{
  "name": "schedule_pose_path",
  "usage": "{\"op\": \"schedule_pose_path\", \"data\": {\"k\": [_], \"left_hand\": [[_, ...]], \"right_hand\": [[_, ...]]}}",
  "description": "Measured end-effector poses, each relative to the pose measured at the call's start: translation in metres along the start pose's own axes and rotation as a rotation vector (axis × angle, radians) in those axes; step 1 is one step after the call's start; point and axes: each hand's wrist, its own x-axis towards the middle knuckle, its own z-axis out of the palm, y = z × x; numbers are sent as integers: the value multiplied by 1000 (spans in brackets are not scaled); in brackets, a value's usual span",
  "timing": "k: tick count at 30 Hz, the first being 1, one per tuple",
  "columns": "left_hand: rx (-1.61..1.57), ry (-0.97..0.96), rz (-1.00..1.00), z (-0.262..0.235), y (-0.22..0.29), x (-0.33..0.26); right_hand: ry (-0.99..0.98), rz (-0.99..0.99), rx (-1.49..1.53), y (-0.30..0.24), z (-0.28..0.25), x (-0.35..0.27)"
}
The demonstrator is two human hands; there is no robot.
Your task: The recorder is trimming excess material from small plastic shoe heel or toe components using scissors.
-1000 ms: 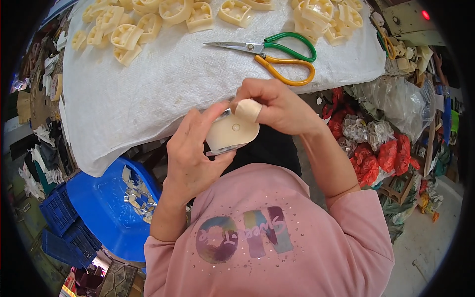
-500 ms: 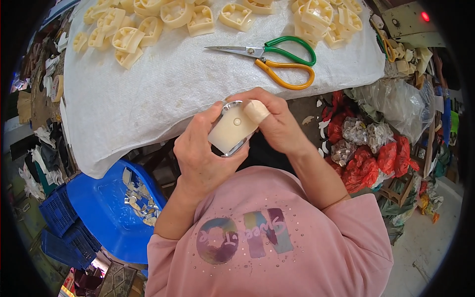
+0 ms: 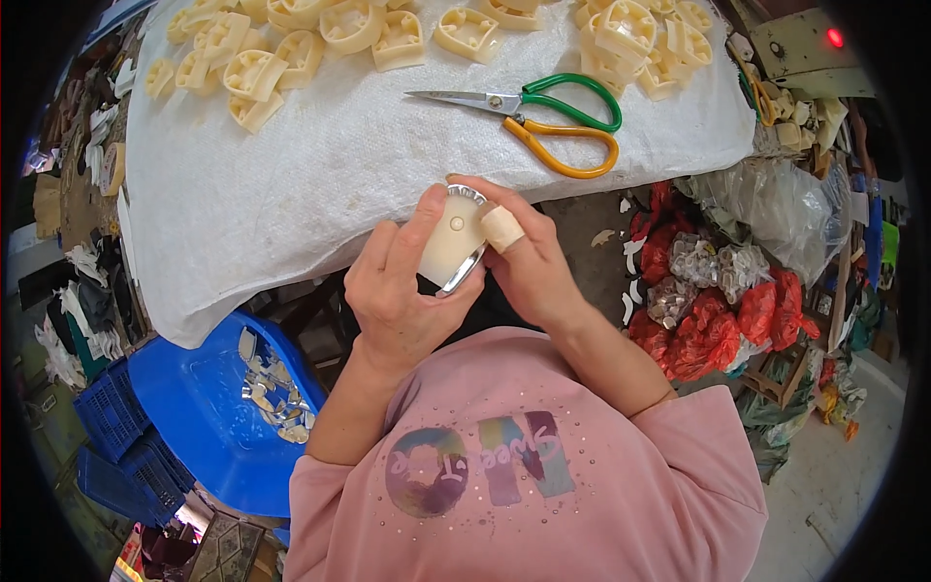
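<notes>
Between my two hands is a cream plastic piece with a shiny silver rim; a small round boss marks its face. My left hand is closed round its left side and lower edge. From the right, my right hand grips it, its tape-wrapped thumb pressing on the face and a finger at the top edge. On the white cloth ahead lie scissors with one green and one orange handle, blades apart. Cream moulded plastic parts are heaped along the far side of the cloth.
The white cloth covers the work surface in front. At lower left stands a blue basin holding small silver-and-cream pieces. Dark blue crates sit left of it. Red plastic bags and clear bags lie to the right.
The silver-rimmed piece has turned more upright and shifted slightly left. My left index finger has moved up along its edge, and my right thumb has slid a little lower on it.
</notes>
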Motion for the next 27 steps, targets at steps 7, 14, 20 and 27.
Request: {"op": "schedule_pose_path", "data": {"k": [7,14,20,27], "left_hand": [[26,58,45,1,-3,-5],[-46,44,-5,2,1,-5],[-89,20,-144,-4,1,1],[78,-279,-100,-20,6,9]], "right_hand": [[40,-362,-590,2,18,-2],[67,-232,-367,6,10,5],[-49,-138,-243,-2,-10,9],[-116,-411,-773,-23,-5,9]]}}
